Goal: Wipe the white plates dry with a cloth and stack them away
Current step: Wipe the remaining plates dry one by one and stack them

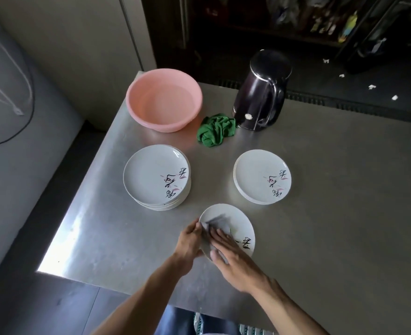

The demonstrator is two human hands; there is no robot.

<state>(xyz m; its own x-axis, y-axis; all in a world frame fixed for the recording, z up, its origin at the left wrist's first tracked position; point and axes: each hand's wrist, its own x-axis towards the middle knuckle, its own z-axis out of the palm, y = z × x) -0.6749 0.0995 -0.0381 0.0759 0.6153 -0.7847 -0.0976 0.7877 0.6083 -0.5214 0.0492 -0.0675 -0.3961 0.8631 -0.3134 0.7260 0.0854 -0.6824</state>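
Observation:
A white plate [242, 221] with black brush lettering is tilted up off the steel table near its front. My left hand [190, 240] grips the plate's left rim. My right hand [226, 252] lies flat on a grey cloth [220, 222] and presses it against the plate's face. Behind on the left stands a taller stack of white plates [154, 175]. A lower stack of white plates [260, 175] stands behind on the right.
A pink basin [163, 99] stands at the table's back left. A dark electric kettle [262, 90] is at the back, with a crumpled green cloth [216, 129] beside it. The steel table [344, 213] ends in an edge at the left and front.

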